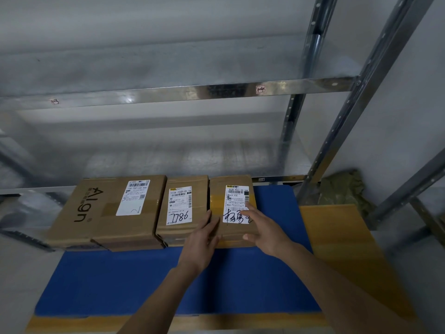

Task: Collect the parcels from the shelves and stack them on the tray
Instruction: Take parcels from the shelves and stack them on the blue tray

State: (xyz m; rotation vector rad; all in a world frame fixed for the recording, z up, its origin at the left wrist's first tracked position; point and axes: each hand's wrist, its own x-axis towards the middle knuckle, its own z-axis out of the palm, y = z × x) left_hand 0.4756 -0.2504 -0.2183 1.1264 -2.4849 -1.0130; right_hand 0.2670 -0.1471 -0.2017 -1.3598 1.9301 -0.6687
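Three cardboard parcels lie side by side along the far edge of the blue tray (144,280). The large "Align" parcel (106,213) is on the left, a middle parcel (180,208) marked 7780 sits beside it, and a small taped parcel (231,201) is on the right. My left hand (204,239) rests with straight fingers on the small parcel's left edge, at the seam with the middle parcel. My right hand (260,227) lies on its top and front right corner, fingers spread over the white label.
Metal shelving (183,92) rises behind the tray, its levels bare in view. An upright post (342,131) stands at the right. A yellow board (346,249) sticks out under the tray's right side, and a green bag (342,186) lies behind it.
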